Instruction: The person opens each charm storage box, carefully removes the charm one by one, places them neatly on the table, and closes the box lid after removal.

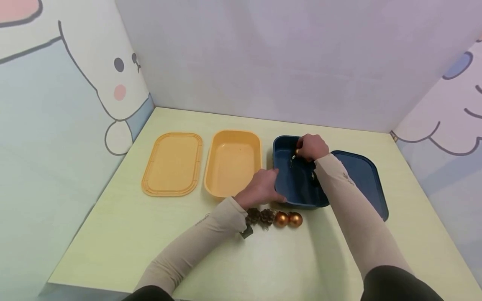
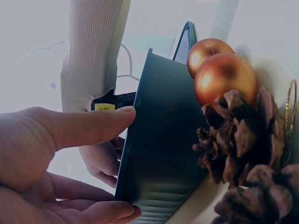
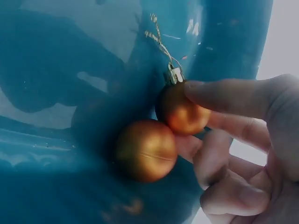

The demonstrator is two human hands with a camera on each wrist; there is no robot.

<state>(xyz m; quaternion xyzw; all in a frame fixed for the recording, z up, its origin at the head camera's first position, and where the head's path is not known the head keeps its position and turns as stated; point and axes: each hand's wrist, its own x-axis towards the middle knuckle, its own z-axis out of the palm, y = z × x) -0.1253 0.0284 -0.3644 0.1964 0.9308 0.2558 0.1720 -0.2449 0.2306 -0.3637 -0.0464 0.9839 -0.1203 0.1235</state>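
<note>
A dark blue plastic box (image 1: 295, 182) stands on the table, its inside facing up. My left hand (image 1: 261, 187) holds its near left corner, thumb on the near side and fingers along the left side. My right hand (image 1: 313, 147) reaches into the far part of this box. There, thumb and fingers pinch a copper Christmas bauble (image 3: 187, 114) with a gold cap and string. Against it lies a second copper bauble (image 3: 146, 150), close to my fingers on the box floor.
Before the box sit two more copper baubles (image 1: 288, 219) and pine cones (image 1: 267, 216) in a row. A yellow box (image 1: 233, 163) and yellow lid (image 1: 173, 163) lie left. A dark blue lid (image 1: 359, 175) lies right, partly behind my right arm. Walls border the table.
</note>
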